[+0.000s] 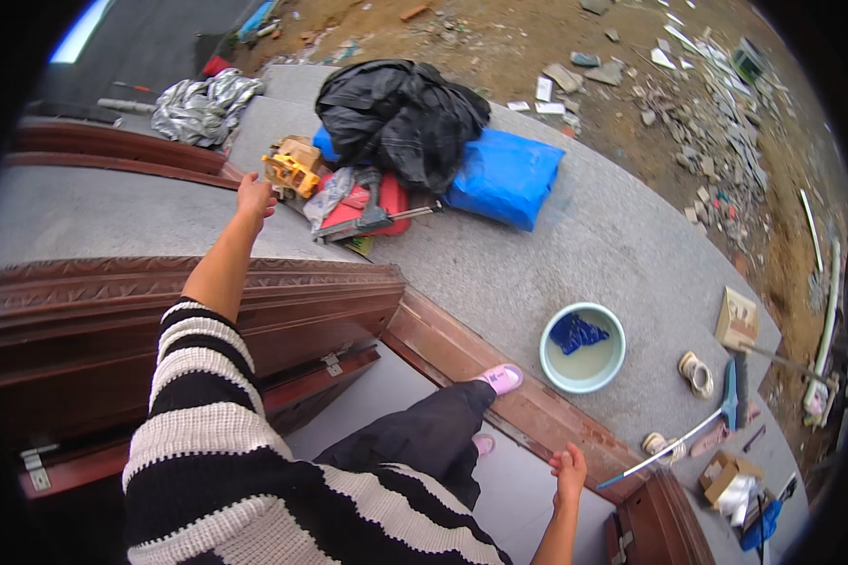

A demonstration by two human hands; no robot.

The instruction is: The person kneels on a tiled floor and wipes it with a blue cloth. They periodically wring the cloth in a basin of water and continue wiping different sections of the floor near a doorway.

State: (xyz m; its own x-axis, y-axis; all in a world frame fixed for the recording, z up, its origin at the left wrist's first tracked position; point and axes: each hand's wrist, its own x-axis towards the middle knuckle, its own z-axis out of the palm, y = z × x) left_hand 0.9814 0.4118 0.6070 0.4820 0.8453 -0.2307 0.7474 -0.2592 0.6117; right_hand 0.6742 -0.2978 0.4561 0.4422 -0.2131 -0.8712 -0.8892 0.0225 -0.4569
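Note:
My left hand (256,198) reaches out over the carved dark red door frame (311,282), with nothing in it. Just beyond it in the picture lie a yellow plastic tool (291,174) and a red case (393,205). My right hand (569,470) is low at the right, fingers apart and holding nothing, near the brown threshold (558,417). A light blue basin (583,387) with cloudy water and a dark blue cloth (576,334) stands on the grey stone paving outside. One pink slipper (503,379) of mine rests on the threshold.
A black plastic sheet (396,113) and a blue bag (505,180) lie beyond the red case. At the right are a broom (731,395), shoes (697,374) and an open cardboard box (721,477). Silvery crumpled sheeting (201,106) lies upper left; rubble (714,162) covers the dirt ground.

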